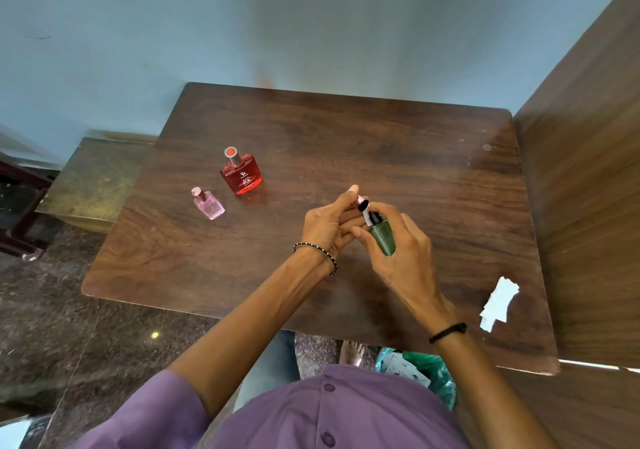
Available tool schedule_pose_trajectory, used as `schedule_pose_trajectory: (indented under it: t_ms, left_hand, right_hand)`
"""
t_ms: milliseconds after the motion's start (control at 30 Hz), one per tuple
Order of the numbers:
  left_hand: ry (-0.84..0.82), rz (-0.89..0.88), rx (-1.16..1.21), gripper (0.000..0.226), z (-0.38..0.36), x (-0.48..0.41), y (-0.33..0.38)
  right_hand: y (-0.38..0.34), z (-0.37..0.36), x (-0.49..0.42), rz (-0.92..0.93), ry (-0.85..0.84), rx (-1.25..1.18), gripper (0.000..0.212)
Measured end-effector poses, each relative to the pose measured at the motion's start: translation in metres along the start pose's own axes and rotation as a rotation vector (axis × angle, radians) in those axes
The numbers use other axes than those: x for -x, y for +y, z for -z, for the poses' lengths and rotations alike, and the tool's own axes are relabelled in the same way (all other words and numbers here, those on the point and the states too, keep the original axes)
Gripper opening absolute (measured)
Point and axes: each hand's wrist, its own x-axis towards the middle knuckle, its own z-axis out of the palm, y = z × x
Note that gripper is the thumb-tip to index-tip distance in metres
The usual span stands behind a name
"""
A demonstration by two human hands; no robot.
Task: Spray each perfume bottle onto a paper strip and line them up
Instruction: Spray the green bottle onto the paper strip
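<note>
**Purple shirt below, green bottle in hand: the spray step**

Purple shirt, soft and buttoned, fills the near edge. Above it both hands meet over the middle of the desk, dark wood-grain laminate with rounded corners. The right hand has its fingers curled round the green bottle, a smooth, rounded glass body with a black sprayer on top, held clear of the desk. The left hand seems to pinch a small white strip right at the nozzle; a pinkish bit at its top is too small to name.

Likely step: spraying this bottle. Next calls for a firm press on the sprayer with the paper held close and steady.

A flat red bottle and a small pink bottle stand upright, well to the left. Spare strips, thin and torn-edged, lie near the right edge.
</note>
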Motion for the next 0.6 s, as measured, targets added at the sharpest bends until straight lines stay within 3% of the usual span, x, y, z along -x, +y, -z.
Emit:
schedule_pose_trajectory:
  t_ms: [233,600]
  left_hand:
    - [0.000,0.019,0.004,0.021,-0.005,0.001,-0.005]
    - [-0.004,0.003,0.042,0.021,-0.010,-0.005,-0.008]
  right_hand:
    - [0.000,0.005,-0.003,0.001,-0.015,0.133,0.042]
    - [0.004,0.013,-0.004,-0.026,-0.072,0.042,0.045]
